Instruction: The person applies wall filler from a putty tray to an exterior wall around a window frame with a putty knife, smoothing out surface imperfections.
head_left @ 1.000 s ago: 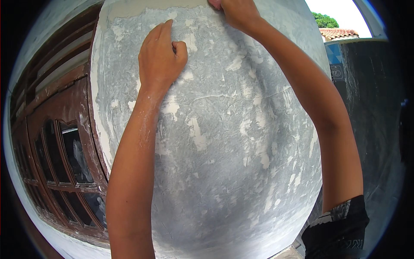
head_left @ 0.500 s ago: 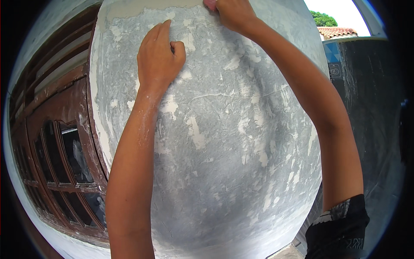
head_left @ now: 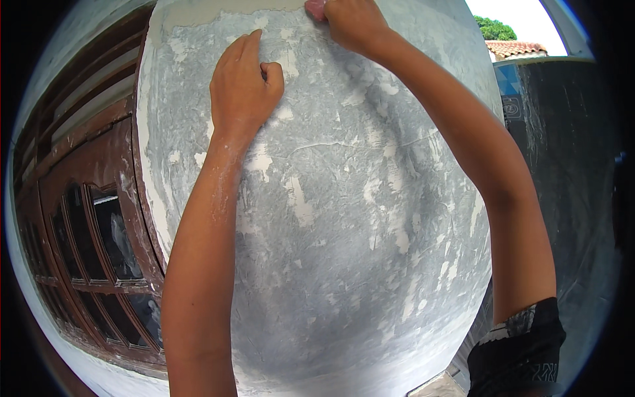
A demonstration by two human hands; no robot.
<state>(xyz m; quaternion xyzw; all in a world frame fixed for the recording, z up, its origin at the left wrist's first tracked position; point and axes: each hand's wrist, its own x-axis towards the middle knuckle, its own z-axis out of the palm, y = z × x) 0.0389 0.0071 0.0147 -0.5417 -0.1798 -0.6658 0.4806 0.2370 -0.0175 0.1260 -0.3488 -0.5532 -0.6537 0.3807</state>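
A grey wall [head_left: 331, 264] with patches of cream-coloured coating fills the middle of the view. Against its upper left part rests my left hand [head_left: 245, 83], back toward me, fingers stretched upward and thumb apart, holding nothing. Pale dust or dried coating marks the left wrist. Higher up, at the top edge, my right hand [head_left: 355, 25] is closed on a small pinkish-red object [head_left: 316, 9]. Only a corner of that object shows, so its kind cannot be told. It is close to the wall, beside the lower edge of a smoother beige layer [head_left: 231, 8].
On the left stands a brown wooden door frame [head_left: 126, 165] with dark glass panes and slats above. A dark panel [head_left: 562, 152] with a blue patterned strip is on the right. Beyond it appear a tiled roof [head_left: 516, 48] and a green tree [head_left: 495, 30].
My right hand and the pinkish-red object have shifted slightly left along the wall, and a little more of the object shows. The left hand stays nearly still.
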